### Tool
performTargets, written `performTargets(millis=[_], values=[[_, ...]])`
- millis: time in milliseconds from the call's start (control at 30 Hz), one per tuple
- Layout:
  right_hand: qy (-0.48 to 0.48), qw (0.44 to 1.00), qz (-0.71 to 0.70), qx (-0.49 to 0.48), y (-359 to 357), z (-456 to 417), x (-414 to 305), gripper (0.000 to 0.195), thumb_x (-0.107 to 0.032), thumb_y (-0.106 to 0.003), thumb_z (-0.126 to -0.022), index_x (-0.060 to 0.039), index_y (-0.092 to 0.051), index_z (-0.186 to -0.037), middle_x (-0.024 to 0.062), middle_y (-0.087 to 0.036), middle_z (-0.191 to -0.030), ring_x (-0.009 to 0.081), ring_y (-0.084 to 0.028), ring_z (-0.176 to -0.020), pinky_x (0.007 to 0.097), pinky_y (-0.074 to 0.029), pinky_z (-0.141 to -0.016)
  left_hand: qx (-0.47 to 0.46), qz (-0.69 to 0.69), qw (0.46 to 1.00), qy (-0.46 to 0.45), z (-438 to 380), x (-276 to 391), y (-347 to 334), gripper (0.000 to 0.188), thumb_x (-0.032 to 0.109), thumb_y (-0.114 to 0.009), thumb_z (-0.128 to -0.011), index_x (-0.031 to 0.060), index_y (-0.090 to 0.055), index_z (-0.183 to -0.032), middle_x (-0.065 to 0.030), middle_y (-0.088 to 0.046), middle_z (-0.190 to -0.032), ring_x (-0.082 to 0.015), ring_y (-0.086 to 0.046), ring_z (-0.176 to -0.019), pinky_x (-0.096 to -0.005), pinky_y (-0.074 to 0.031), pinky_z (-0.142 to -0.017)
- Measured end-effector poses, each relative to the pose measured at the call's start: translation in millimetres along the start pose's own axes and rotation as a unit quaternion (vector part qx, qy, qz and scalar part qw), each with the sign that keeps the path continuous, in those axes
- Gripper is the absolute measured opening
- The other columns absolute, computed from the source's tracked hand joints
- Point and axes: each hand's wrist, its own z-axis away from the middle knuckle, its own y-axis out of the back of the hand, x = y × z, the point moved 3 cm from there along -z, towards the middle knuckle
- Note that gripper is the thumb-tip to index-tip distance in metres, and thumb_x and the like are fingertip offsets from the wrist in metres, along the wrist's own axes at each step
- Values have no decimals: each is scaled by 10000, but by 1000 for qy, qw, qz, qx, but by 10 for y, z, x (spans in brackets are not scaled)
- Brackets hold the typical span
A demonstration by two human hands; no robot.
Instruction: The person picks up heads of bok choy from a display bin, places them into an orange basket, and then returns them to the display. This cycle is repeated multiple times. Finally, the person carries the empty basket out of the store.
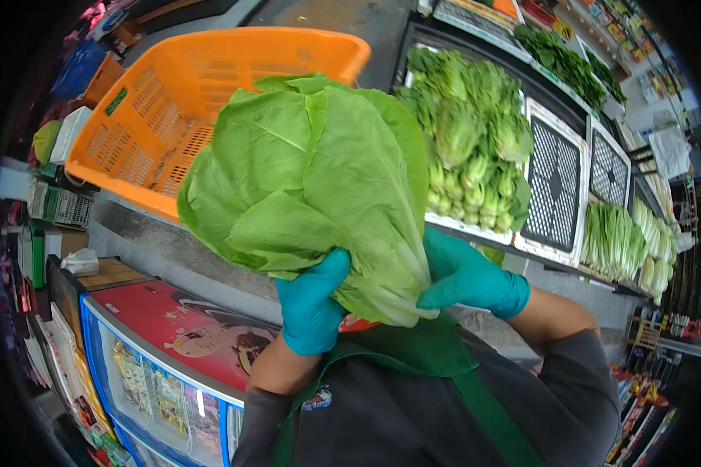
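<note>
A large head of leafy green lettuce (304,181) is held up in front of my chest, its pale stem end low and to the right. My left hand (315,300), in a teal glove, grips it from below with the thumb over the leaves. My right hand (464,274), gloved the same way, holds the stem side, its thumb near the cut end; its other fingers are partly hidden behind the leaves. Behind the lettuce stands an orange plastic crate (146,134), its visible floor holding only small dark bits.
Right of the crate, a white tray (470,229) holds stacked leafy greens (473,117). Black-and-white mesh trays (555,181) and more greens (613,239) lie farther right. A glass-fronted display freezer (163,379) with a red top stands at lower left.
</note>
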Motion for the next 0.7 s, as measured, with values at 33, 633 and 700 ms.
performTargets(millis=[33,633,700], values=[[10,997,75,31,92,135,108,981,-200,-812,-688,-8,-223,-1449,166,-400,-1398,271,-413,-1279,374,-336,-1061,0,-16,1000,13,34,-144,-76,548,-54,-634,-803,49,-449,-1308,-98,-556,-1232,-226,-559,-1105,-375,-473,-933],[168,902,-176,356,1783,1324,551,591,-101,-707,-721,-9,-461,-1250,137,-615,-1014,257,-642,-882,371,-554,-693,-231,-116,964,-56,-733,-1874,-2574,897,178,-715,-770,43,-142,-1447,-189,-300,-1394,-303,-329,-1275,-376,-348,-1029],[219,911,-180,298,2046,1381,460,612,-197,-687,-769,-10,-426,-1290,133,-558,-1149,271,-564,-1041,423,-480,-875,-279,-187,929,-154,-961,-1969,-2825,994,226,-731,-751,42,-72,-1473,-218,-215,-1459,-337,-247,-1346,-394,-296,-1079]])
